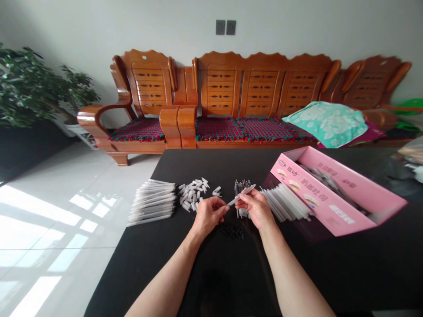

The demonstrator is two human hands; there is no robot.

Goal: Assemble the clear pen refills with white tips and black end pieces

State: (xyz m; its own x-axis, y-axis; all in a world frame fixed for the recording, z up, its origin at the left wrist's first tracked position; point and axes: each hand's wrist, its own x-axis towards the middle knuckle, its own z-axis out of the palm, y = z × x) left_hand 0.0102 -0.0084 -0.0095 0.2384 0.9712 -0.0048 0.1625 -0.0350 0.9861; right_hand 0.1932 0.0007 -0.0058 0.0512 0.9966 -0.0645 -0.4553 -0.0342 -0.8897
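Between my hands, above the table, a slim translucent pen (pixel 240 197) slants up to the right. My right hand (pixel 258 208) pinches it along its length. The fingertips of my left hand (pixel 209 215) are closed at its lower left end; any small part inside them is hidden. Just below lies a heap of small black pieces (pixel 232 230). Behind my hands are thin pen refills (pixel 242 184), partly covered by the right hand. Short white caps (pixel 192 193) lie loose beyond my left hand. Translucent pen barrels (pixel 287 202) sit beside my right hand.
White pens with black ends (pixel 152 202) are stacked near the left edge of the black table (pixel 211 281). A pink open box (pixel 340 215) holding more slim pieces stands at right. A clear plastic bag (pixel 408 160) lies far right. A wooden sofa (pixel 220 83) stands behind.
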